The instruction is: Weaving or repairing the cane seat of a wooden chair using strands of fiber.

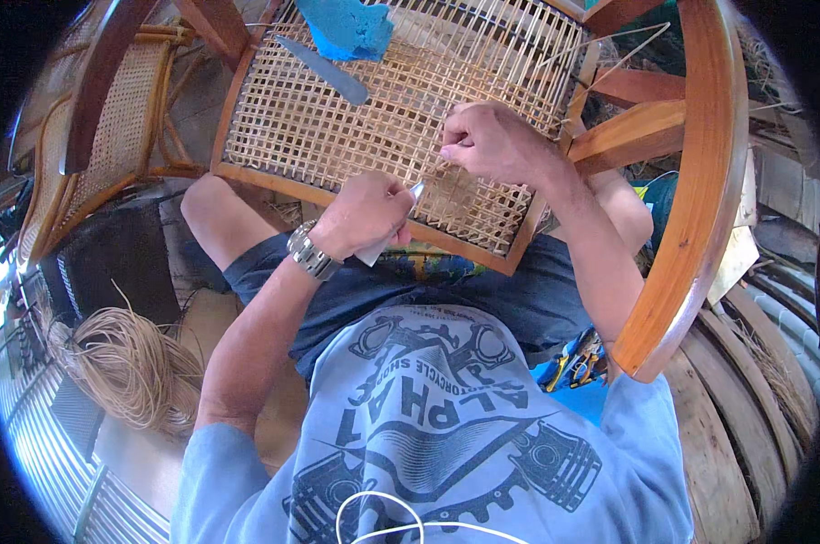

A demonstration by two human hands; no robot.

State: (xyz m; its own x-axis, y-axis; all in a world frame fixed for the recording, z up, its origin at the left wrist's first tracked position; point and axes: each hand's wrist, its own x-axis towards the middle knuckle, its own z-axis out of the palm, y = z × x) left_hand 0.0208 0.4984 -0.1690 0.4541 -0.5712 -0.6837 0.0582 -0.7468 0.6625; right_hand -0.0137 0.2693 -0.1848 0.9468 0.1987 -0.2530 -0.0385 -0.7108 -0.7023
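A wooden-framed chair seat (pixel 510 261) with an open woven cane lattice lies across my knees. My left hand (pixel 365 213), a watch on its wrist, is closed on a pale, flat, pointed tool (pixel 368 254) at the seat's front part. My right hand (pixel 492 140) rests on the lattice to the right of it, fingers curled; what they hold, if anything, is hidden. A grey flat blade (pixel 324 71) lies on the upper left of the weave beside a crumpled blue piece of material (pixel 342 27). Loose cane strands (pixel 637 50) stick out at the upper right.
A curved wooden chair piece (pixel 700 181) arches close by my right arm. Another cane chair (pixel 102 154) stands at the left, above a coil of cane (pixel 133 372). Pliers and other hand tools (pixel 582 363) sit by my right hip. Wooden boards (pixel 709 435) lie at the right.
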